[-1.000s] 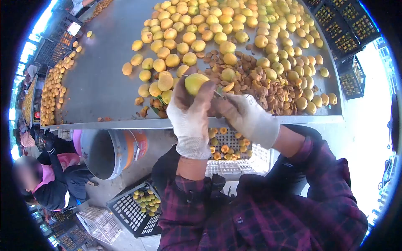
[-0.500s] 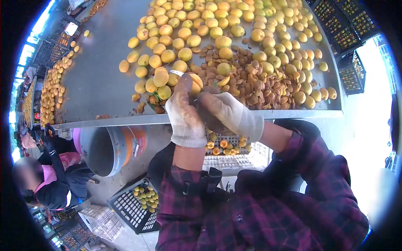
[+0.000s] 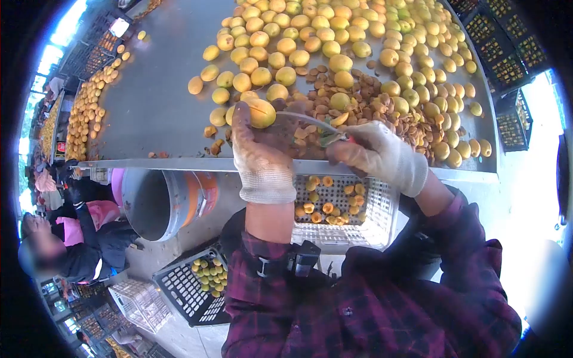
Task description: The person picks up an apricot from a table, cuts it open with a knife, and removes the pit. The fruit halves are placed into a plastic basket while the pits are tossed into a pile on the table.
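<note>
Left hand (image 3: 261,146): a yellow fruit (image 3: 261,113) is gripped over the table (image 3: 164,101), some fingers hidden behind it.
Right hand (image 3: 382,154): a knife (image 3: 307,119) is held, its red handle (image 3: 351,139) mostly covered; whether the tip is inside the fruit cannot be told.
Fruit pile (image 3: 334,33): cut off at the top.
Bucket (image 3: 196,192): side markings cannot be read.

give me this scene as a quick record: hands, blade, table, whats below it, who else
left hand: holds a yellow fruit with a dark line, apparently a cut
right hand: grips a knife
blade: curved, pointing toward the fruit; contact unclear
metal table: loose fruit beside a brown heap, seemingly pits
below table edge: white crate with opened fruit; black crate; bucket
others: a person at left
</note>
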A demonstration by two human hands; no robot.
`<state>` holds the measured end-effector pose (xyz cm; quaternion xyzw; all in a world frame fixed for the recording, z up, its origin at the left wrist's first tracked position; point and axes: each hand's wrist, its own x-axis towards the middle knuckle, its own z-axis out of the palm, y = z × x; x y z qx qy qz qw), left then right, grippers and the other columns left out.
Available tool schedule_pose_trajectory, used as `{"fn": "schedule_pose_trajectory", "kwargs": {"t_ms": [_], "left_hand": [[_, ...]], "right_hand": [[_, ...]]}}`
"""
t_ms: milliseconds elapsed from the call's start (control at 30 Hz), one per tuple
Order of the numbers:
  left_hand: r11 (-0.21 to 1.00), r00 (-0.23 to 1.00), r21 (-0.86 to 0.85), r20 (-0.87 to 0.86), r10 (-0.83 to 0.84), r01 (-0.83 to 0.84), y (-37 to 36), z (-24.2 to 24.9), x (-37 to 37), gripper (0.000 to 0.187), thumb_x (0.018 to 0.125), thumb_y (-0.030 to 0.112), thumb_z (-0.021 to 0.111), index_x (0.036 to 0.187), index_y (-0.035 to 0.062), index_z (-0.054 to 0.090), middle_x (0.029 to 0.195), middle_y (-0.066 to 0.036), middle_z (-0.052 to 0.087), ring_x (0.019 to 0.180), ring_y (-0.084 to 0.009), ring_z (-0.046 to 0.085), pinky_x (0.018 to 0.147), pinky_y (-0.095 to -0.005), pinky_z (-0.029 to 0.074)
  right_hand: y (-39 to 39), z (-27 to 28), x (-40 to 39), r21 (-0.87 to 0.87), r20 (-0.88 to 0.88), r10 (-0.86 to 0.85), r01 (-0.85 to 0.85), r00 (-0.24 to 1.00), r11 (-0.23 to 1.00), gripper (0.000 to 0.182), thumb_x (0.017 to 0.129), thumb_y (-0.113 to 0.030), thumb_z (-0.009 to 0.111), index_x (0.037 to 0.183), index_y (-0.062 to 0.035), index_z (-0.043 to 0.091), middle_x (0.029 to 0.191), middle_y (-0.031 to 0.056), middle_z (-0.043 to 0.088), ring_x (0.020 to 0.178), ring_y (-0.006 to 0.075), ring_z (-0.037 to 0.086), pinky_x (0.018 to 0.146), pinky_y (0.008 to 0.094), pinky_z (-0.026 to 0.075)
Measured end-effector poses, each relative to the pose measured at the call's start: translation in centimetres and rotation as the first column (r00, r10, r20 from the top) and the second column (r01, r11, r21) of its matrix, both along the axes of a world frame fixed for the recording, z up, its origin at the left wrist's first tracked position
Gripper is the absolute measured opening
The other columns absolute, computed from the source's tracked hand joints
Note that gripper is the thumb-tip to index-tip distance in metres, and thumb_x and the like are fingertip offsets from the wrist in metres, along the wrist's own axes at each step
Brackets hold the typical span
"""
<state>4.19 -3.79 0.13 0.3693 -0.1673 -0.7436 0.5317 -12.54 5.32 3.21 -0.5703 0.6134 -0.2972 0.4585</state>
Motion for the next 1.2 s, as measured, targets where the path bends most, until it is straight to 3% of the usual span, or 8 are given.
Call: {"fn": "schedule_pose_trajectory", "kwargs": {"t_ms": [333,400,533,633,733,800,933,1200], "left_hand": [[0.944,0.934,-0.062,-0.138,-0.331,0.325,1.1,-0.5,0.7,0.045,0.098,0.033,0.049,0.133,0.0042,0.045,0.126,-0.021,0.057,0.105,-0.0378,0.062,0.095,-0.0519,0.048],[0.665,0.656,-0.409,0.738,-0.162,0.625,1.6,-2.0,0.7,0.041,0.096,0.029,0.054,0.127,0.0017,0.051,0.122,-0.018,0.060,0.104,-0.0297,0.063,0.092,-0.0438,0.050],[0.778,0.859,-0.413,0.415,-0.301,0.472,2.0,-4.1,0.2,0.036,0.096,0.025,0.056,0.120,-0.0017,0.058,0.113,-0.011,0.064,0.100,-0.0232,0.064,0.086,-0.0353,0.052],[0.786,0.734,-0.133,0.479,-0.481,0.603,2.8,1.6,-0.3,0.046,0.100,0.037,0.049,0.121,-0.0029,0.059,0.105,-0.012,0.066,0.088,-0.0251,0.068,0.073,-0.0340,0.055],[0.740,0.795,-0.345,0.446,-0.411,0.577,2.8,0.0,0.1,0.049,0.096,0.040,0.057,0.120,-0.0021,0.058,0.106,-0.015,0.066,0.087,-0.0246,0.069,0.071,-0.0325,0.057],[0.835,0.873,-0.291,0.295,-0.387,0.468,2.3,-1.1,-0.8,0.051,0.095,0.043,0.058,0.119,-0.0023,0.058,0.105,-0.015,0.066,0.087,-0.0248,0.069,0.071,-0.0330,0.057],[0.917,0.937,-0.195,0.088,-0.338,0.349,1.4,-0.6,0.4,0.054,0.102,0.042,0.047,0.136,0.0009,0.045,0.129,-0.015,0.057,0.115,-0.0290,0.059,0.099,-0.0451,0.048],[0.961,0.959,-0.153,0.206,-0.196,0.230,1.0,-0.7,0.5,0.053,0.099,0.046,0.050,0.118,-0.0028,0.058,0.102,-0.012,0.066,0.091,-0.0188,0.066,0.076,-0.0321,0.054]], "right_hand": [[-1.7,1.0,-0.9,-0.090,0.247,-0.212,0.241,0.945,0.966,0.044,0.083,-0.026,0.077,0.118,-0.0034,0.064,0.088,0.0084,0.068,0.077,0.0125,0.063,0.070,0.0329,0.052],[-2.1,0.8,-0.5,-0.386,-0.017,-0.095,0.081,0.995,0.919,0.045,0.077,-0.021,0.081,0.116,-0.0042,0.065,0.092,0.0127,0.069,0.084,0.0157,0.065,0.074,0.0331,0.052],[-2.2,-0.7,-0.9,-0.303,0.156,0.016,0.032,0.988,0.953,0.042,0.078,-0.019,0.080,0.113,-0.0017,0.066,0.092,0.0134,0.070,0.084,0.0143,0.065,0.073,0.0325,0.052],[-2.0,0.0,-1.4,-0.236,0.250,-0.005,0.065,0.968,0.970,0.040,0.080,-0.019,0.079,0.111,0.0010,0.065,0.088,0.0124,0.070,0.078,0.0162,0.066,0.070,0.0326,0.052],[-1.6,0.1,-1.0,-0.133,0.297,-0.086,0.130,0.951,0.983,0.036,0.086,-0.024,0.074,0.108,0.0031,0.065,0.078,0.0150,0.067,0.070,0.0269,0.067,0.064,0.0343,0.052],[-1.3,0.4,-0.8,-0.460,-0.074,-0.263,0.201,0.962,0.865,0.038,0.090,-0.029,0.069,0.106,0.0040,0.064,0.076,0.0191,0.064,0.069,0.0314,0.066,0.061,0.0359,0.050],[0.3,0.7,-0.1,-0.260,-0.070,-0.138,0.115,0.988,0.959,0.035,0.095,-0.033,0.062,0.104,0.0006,0.062,0.071,0.0185,0.061,0.066,0.0317,0.066,0.057,0.0391,0.047],[1.2,-0.7,0.4,0.019,-0.162,0.016,-0.013,0.987,1.000,0.036,0.097,-0.030,0.055,0.113,0.0020,0.062,0.088,0.0177,0.066,0.081,0.0279,0.066,0.072,0.0363,0.050]]}}
